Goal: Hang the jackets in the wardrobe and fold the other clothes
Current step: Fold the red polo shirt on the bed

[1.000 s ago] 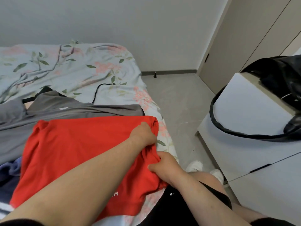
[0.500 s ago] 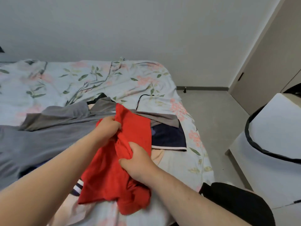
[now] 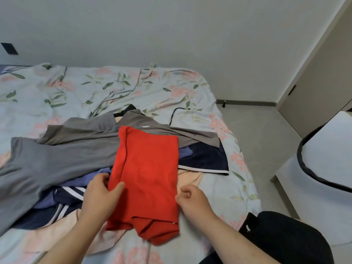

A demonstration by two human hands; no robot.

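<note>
A red shirt (image 3: 150,176) lies folded into a long strip on top of the clothes pile on the bed (image 3: 114,88). My left hand (image 3: 102,193) pinches its left edge between thumb and fingers. My right hand (image 3: 192,199) sits at the strip's right edge with fingers loosely curled, and I cannot tell whether it holds cloth. Under the red shirt lie a grey garment (image 3: 62,155), a navy piece with white trim (image 3: 205,159), bluish-purple cloth (image 3: 80,181) and a pale peach garment (image 3: 57,233).
A black cord (image 3: 175,113) lies on the floral sheet behind the pile. A white cabinet (image 3: 323,168) with a black bag strap (image 3: 304,168) over it stands at the right. Beige wardrobe doors (image 3: 320,88) are at the far right, with tiled floor (image 3: 253,130) between.
The red shirt went from bunched up in both hands to lying flat as a folded strip. My hands moved down to its two side edges, and my view shifted left.
</note>
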